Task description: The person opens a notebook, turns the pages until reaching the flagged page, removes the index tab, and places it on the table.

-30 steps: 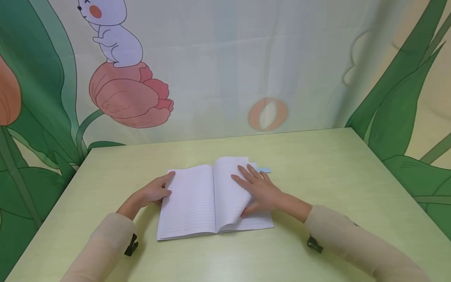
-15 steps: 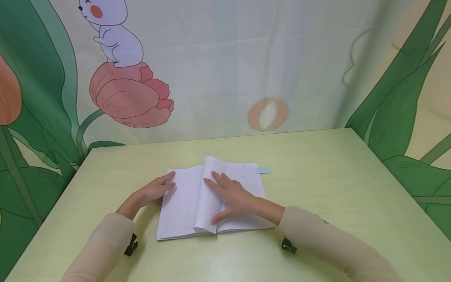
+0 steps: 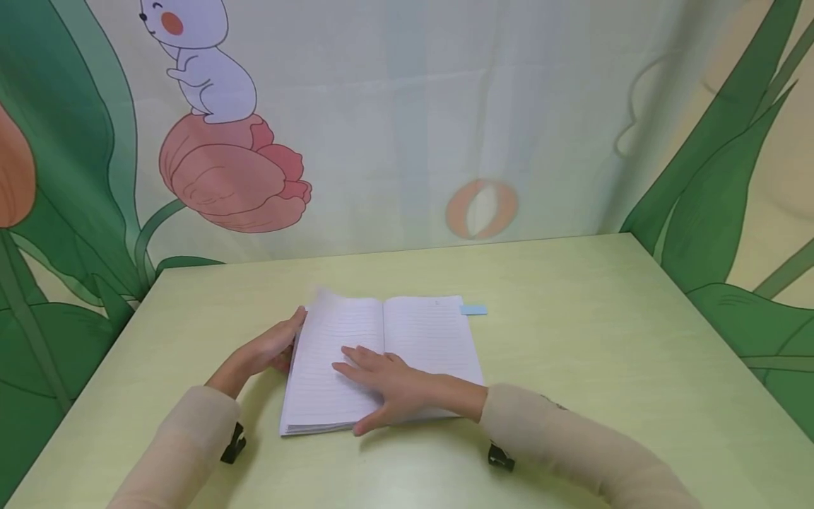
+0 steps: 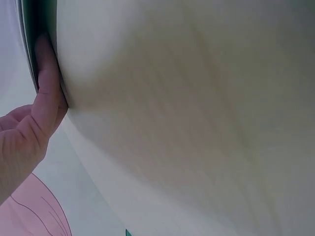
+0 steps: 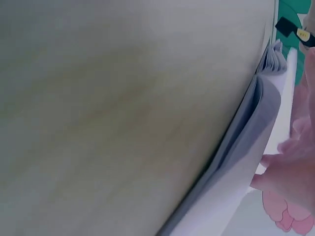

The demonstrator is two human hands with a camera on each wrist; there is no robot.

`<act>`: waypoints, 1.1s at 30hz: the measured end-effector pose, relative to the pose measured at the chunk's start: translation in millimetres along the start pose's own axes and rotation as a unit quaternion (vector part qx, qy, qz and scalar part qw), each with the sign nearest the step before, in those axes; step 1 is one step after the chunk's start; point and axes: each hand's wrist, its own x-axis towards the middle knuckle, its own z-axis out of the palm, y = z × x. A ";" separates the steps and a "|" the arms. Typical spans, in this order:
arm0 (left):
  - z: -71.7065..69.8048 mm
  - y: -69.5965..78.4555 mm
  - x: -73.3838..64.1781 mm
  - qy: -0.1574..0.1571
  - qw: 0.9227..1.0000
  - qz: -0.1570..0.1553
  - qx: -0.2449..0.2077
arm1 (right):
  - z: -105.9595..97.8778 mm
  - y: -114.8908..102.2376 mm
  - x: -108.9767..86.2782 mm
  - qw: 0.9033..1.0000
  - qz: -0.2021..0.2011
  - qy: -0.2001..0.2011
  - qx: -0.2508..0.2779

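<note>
An open lined notebook lies on the table, its left stack of pages slightly raised. At its left edge my left hand grips the page stack; the fingertips are partly hidden by paper. In the left wrist view, one finger of the left hand reaches in under the edge of the notebook. Over the lower left page my right hand lies with fingers spread and thumb near the bottom edge. The right wrist view shows the notebook's page edges fanned, with the right hand above the paper.
A light blue tab sticks out from the notebook's upper right edge. The pale yellow-green table reaches back to a printed curtain. Dark clip-like devices hang below the sleeves.
A page has turned from the right side over to the left, its far corner still lifted. My right hand has swept left with it. The left hand has stayed near the left edge.
</note>
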 end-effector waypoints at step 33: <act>4.6 -2.3 1.6 0.008 0.998 0.022 0.055 | -28.7 65.5 -66.5 0.994 0.097 -0.030 -0.047</act>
